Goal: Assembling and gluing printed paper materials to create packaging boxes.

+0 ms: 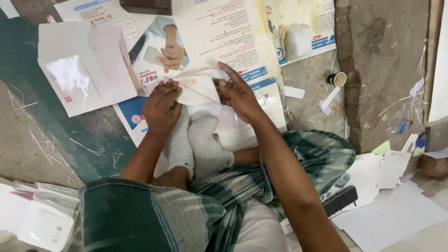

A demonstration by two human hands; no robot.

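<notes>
Floor (56, 140) of worn concrete carries a large printed poster (219, 37); on it, before my socked feet (196, 140), lies a white paper envelope (198, 88), my left hand (161, 107) pressing its edge, my right hand (238, 93) pinching its flap; small paper cup (339, 79) nearby
</notes>
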